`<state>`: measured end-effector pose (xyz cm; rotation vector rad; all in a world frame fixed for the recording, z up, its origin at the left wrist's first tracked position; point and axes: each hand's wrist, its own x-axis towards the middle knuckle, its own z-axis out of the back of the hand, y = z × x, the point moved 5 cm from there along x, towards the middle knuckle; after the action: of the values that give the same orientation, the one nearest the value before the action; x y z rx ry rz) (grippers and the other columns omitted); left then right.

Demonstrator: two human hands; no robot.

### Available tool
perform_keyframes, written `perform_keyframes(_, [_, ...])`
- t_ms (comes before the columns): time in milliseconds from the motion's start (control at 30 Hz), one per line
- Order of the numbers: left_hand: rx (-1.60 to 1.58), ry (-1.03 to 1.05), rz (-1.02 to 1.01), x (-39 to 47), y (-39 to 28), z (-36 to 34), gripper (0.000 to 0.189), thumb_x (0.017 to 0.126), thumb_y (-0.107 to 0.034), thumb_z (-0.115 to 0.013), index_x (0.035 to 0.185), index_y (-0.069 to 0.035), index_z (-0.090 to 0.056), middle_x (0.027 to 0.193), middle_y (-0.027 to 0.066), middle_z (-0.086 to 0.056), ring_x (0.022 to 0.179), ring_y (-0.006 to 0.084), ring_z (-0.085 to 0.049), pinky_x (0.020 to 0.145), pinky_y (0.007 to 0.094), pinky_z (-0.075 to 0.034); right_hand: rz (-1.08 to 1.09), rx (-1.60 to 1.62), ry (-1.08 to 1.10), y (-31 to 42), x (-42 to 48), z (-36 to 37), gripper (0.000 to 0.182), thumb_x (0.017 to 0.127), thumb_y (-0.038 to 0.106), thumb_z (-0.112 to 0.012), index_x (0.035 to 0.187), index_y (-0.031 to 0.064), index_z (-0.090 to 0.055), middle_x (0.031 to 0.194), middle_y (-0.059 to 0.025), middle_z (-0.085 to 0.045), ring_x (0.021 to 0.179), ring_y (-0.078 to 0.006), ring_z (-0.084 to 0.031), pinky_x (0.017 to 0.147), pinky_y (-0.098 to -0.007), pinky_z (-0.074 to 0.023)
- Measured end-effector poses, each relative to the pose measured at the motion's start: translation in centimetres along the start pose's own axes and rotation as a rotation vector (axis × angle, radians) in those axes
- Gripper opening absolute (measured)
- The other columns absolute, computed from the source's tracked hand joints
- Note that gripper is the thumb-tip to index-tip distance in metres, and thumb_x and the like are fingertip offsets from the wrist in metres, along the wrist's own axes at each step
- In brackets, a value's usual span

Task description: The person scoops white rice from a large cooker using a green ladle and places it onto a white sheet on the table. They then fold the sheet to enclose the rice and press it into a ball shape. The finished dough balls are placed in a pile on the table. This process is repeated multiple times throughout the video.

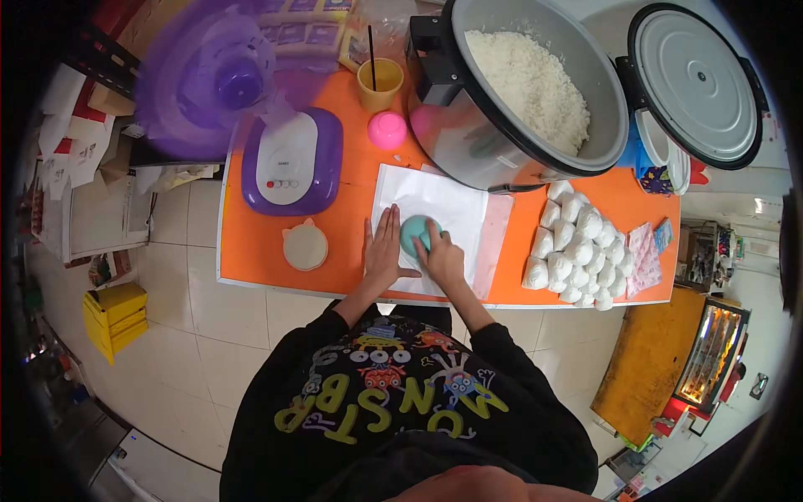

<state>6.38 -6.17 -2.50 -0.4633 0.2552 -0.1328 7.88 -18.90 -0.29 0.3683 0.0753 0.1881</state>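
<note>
My right hand grips a rounded teal bowl, which looks upside down on a sheet of white paper. Flat on that paper, just left of the bowl, lies my left hand, its thumb spread and nothing held. What is under the bowl is hidden. Pink sheets show beneath the paper's right side. Beyond it stands a large rice cooker tilted towards me, with white cooked rice inside. Several white wrapped packets are piled to the right.
A purple electric fan, blurred, stands on its base at the left. On the orange table are a cat-eared round object, a pink bowl and a yellow cup with a dark stick. The cooker's lid hangs open.
</note>
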Motion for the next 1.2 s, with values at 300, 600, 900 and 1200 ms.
perform_keyframes(300, [-0.050, -0.014, -0.004, 0.0, 0.3, -0.3, 0.143, 0.037, -0.056, -0.081, 0.141, 0.001, -0.002, 0.149, 0.0117, -0.010, 0.138, 0.0239, -0.009, 0.110, 0.0519, -0.004, -0.030, -0.034, -0.033, -0.2, 0.5, -0.2, 0.046, 0.087, 0.042, -0.052, 0.107, 0.0011, -0.047, 0.071, -0.0182, -0.057, 0.054, -0.0342, -0.061, 0.042, -0.0410, -0.0479])
perform_keyframes(600, [-0.140, -0.075, -0.070, -0.2, 0.6, -0.5, 0.144, 0.039, -0.058, -0.080, 0.141, 0.001, 0.003, 0.149, 0.0133, -0.009, 0.139, 0.0252, -0.007, 0.109, 0.0543, -0.002, -0.267, 0.178, -0.293, -8.5, 1.4, 4.4, 0.047, 0.088, 0.039, -0.051, 0.108, -0.0024, -0.045, 0.080, -0.0246, -0.060, 0.066, -0.0390, -0.060, 0.057, -0.0457, -0.0450])
perform_keyframes(900, [-0.152, -0.105, -0.084, -0.4, 0.7, -0.6, 0.144, 0.039, -0.058, -0.081, 0.141, 0.001, 0.002, 0.149, 0.0161, -0.011, 0.138, 0.0273, -0.009, 0.108, 0.0549, -0.003, 0.362, -0.107, -0.140, -5.1, -2.6, 2.4, 0.017, 0.077, 0.020, -0.063, 0.079, 0.0065, -0.055, 0.082, -0.0103, -0.056, 0.079, -0.0300, -0.052, 0.070, -0.0416, -0.0408])
perform_keyframes(1200, [-0.423, -0.349, -0.185, -1.2, 1.5, 0.9, 0.128, 0.038, -0.051, -0.085, 0.135, 0.001, -0.020, 0.137, 0.0185, -0.032, 0.127, 0.0336, -0.030, 0.105, 0.0537, -0.018, 0.434, 0.126, -0.333, -4.6, -3.3, -1.4, 0.033, 0.076, 0.021, -0.069, 0.052, 0.0071, -0.051, 0.049, -0.0072, -0.047, 0.043, -0.0222, -0.050, 0.042, -0.0342, -0.0384])
